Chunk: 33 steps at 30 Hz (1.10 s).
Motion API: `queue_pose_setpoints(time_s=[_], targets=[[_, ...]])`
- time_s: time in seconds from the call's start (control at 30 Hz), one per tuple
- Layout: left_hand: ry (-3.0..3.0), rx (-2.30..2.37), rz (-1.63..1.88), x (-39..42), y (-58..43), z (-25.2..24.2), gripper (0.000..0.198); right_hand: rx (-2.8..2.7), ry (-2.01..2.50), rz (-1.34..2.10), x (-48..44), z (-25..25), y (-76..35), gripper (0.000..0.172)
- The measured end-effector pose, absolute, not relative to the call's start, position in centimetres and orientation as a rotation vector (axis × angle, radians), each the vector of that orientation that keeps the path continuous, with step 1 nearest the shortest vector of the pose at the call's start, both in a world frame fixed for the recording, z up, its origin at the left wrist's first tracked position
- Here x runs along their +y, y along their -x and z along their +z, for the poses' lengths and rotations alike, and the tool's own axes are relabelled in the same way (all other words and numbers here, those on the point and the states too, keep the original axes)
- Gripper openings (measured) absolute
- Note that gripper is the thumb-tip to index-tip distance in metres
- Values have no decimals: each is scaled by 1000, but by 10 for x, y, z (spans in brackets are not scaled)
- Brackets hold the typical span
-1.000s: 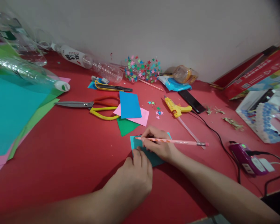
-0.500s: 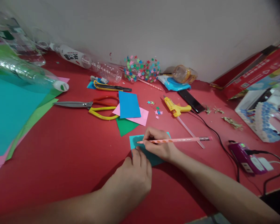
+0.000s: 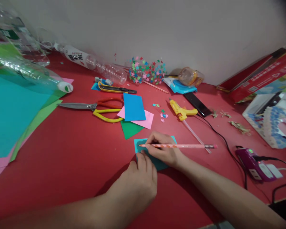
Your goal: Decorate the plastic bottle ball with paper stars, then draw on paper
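A pink pencil is pinched in my right hand, its tip close to the left part of a teal paper on the red table. My left hand rests with bent fingertips on the lower left edge of that paper; its fingers lie side by side, and whether they hold anything is hidden. Beyond the paper, a blue card overlaps a pink one and a green one. Scissors with red and yellow handles lie left of the cards.
Plastic bottles lie along the wall, near a yellow cutter and star-covered shapes. To the right are a yellow glue gun, a phone and a purple power strip. Large coloured sheets cover the left.
The whole view has shifted slightly, so things appear a little further right. Both hands keep nearly the same place on the teal paper, with the pencil tip still near its left part.
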<state>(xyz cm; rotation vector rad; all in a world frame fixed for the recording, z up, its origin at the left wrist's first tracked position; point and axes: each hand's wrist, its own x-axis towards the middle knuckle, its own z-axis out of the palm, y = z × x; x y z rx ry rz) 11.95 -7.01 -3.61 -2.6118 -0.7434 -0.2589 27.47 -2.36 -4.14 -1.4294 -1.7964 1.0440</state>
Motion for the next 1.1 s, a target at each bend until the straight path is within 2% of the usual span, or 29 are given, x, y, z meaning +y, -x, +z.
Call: queue_pose_setpoints(time_s=[0.5,0.93,1.1], targets=[[2593,-734,-268,-67,-121,-34,33,-1769,1414,1132,-26,-34,-269,5],[2612,-722,-247,-69,-119,-35,33,-1730,1520,878,-24,-46,-273,14],[2626,-734,-229,-71,-118,-37,32,-1694,1505,884,-24,-42,-272,15]])
